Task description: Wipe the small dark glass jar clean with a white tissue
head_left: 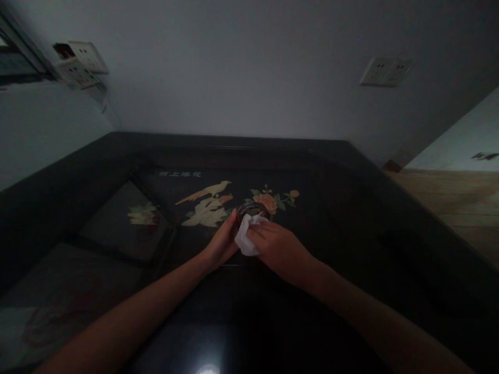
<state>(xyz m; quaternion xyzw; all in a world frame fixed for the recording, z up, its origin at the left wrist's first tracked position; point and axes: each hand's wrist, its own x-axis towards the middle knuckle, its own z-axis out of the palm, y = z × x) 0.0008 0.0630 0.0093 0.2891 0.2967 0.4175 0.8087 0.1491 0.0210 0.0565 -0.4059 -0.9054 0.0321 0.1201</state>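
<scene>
A small round glass dish (252, 209) rests on a dark lacquered table (351, 208) painted with a bird and flowers. My left hand (223, 242) curls around the dish's left side and holds it steady. My right hand (277, 248) pinches a crumpled white tissue (247, 236), which is pressed against the dish's near rim. Both hands meet at the middle of the tabletop. The inside of the dish is too dark to make out.
A pale wall rises behind the table with a socket plate (385, 70) at upper right and more sockets (78, 65) at upper left. Wooden flooring (460, 200) lies to the right. Inlaid panels cover the table's left side.
</scene>
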